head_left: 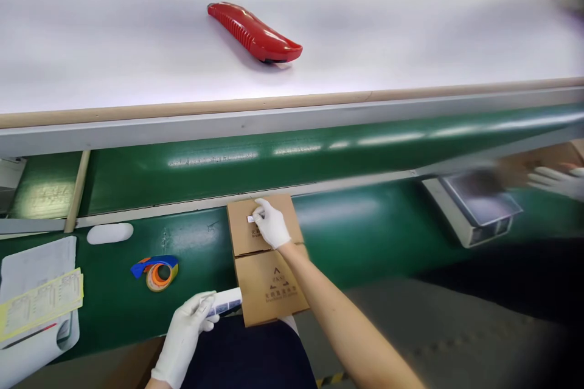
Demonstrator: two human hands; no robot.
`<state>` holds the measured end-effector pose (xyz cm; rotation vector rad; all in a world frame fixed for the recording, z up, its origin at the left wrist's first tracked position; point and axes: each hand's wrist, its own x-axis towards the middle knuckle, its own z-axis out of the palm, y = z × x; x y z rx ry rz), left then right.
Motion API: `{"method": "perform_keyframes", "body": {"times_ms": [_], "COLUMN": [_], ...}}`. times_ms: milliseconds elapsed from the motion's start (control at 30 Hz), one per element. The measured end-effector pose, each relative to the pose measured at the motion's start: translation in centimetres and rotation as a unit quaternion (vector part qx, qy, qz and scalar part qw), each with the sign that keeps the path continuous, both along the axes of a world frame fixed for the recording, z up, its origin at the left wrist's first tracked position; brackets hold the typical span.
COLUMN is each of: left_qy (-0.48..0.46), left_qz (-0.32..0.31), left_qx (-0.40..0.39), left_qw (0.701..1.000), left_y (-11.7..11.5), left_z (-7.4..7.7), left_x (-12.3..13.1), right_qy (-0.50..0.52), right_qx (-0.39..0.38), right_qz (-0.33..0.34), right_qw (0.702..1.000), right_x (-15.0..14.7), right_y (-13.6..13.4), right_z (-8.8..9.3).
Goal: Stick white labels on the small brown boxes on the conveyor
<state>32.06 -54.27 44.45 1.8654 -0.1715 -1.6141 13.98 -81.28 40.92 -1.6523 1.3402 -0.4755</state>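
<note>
Two brown cardboard boxes lie end to end at the table's front edge. My gloved right hand [272,225] is over the far box [239,237], its fingers pinching a small white label [250,219] at the box's top. The near box [255,292] has dark printing and overhangs the edge towards my lap. Left of it, my gloved left hand [187,328] grips a strip of labels [225,301], white with dark printed parts, whose right end is close to the near box.
A tape roll [160,276] with a blue holder, a white oval object [110,233] and papers [41,304] lie left on the green table [356,225]. A red cutter [255,33] rests on the white shelf. At right are a box [474,206] and another person's gloved hand [556,181].
</note>
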Motion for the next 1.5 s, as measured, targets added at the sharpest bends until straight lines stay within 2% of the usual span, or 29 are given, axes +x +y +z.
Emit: {"method": "perform_keyframes", "body": {"times_ms": [100, 400, 733, 800, 867, 967, 1033, 1133, 1200, 1267, 1333, 1500], "left_qy": [0.005, 0.024, 0.022, 0.017, 0.004, -0.011, -0.02, -0.038, -0.042, -0.031, -0.021, -0.04], "left_qz": [0.007, 0.03, 0.041, 0.034, 0.026, 0.011, 0.02, 0.067, 0.106, 0.136, 0.149, 0.149], "left_qx": [0.011, 0.036, 0.035, 0.031, 0.022, -0.013, -0.03, -0.051, -0.072, -0.073, -0.059, -0.029], "left_qw": [1.0, 0.999, 0.998, 0.999, 0.999, 1.0, 0.999, 0.996, 0.991, 0.988, 0.987, 0.988], "left_y": [-0.6, -1.7, -1.0, -0.7, -0.2, 0.7, 1.3, 1.9, 2.2, 2.6, 3.1, 4.4], "left_z": [-0.3, 0.5, 0.6, 0.3, -0.3, -2.1, -4.2, -8.5, -11.5, -14.0, -15.7, -17.7], "left_x": [0.2, 0.3, 0.5, 0.6, 0.8, 1.7, 2.6, 4.0, 4.8, 5.2, 5.3, 5.2], "right_qy": [0.007, 0.021, 0.148, 0.181, 0.215, 0.23, 0.199, 0.135, 0.109, 0.095, 0.087, 0.087], "right_qx": [-0.009, -0.027, -0.088, -0.094, -0.084, -0.058, -0.061, -0.055, -0.021, 0.021, 0.05, 0.047], "right_qz": [-0.006, 0.0, 0.042, 0.025, -0.034, -0.138, -0.162, -0.132, -0.091, -0.055, -0.034, -0.016], "right_qw": [1.0, 0.999, 0.984, 0.979, 0.972, 0.962, 0.965, 0.98, 0.99, 0.994, 0.994, 0.995], "right_x": [-0.1, 0.0, 1.9, 1.9, 0.8, -2.9, -5.8, -9.5, -10.8, -11.2, -10.9, -8.9], "right_y": [0.2, 0.5, 1.4, 1.4, 1.2, 1.7, 3.3, 7.6, 10.8, 13.5, 15.2, 15.6], "right_z": [-0.5, -0.9, -0.6, -0.3, -0.1, 0.4, 0.7, 1.4, 2.0, 2.4, 2.5, 1.9]}}
